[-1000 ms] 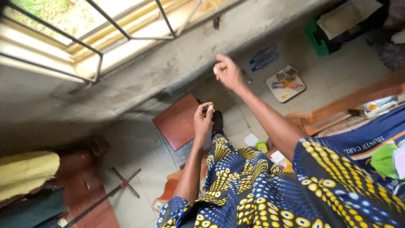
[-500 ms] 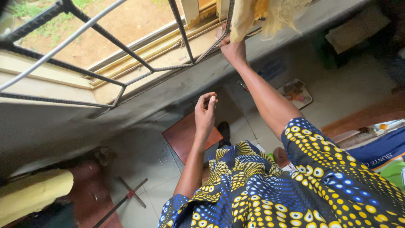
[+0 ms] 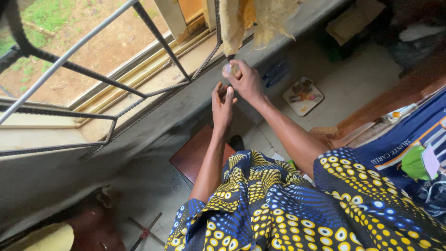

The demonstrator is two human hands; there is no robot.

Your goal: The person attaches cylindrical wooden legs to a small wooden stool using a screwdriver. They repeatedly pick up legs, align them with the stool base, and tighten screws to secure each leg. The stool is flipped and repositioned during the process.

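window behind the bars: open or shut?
Cannot tell. The window shows bare soil and grass clearly through its metal bars, but no pane or sash is distinguishable.

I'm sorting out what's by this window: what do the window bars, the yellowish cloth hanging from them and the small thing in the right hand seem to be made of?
The window bars look like ribbed steel rod, dark and unpainted, judging by the ridged surface. The cloth seems a thin woven fabric, pale yellow and frayed at its edges. The small round thing in the right hand looks pale and slightly glossy, possibly plastic; it is too small to tell.
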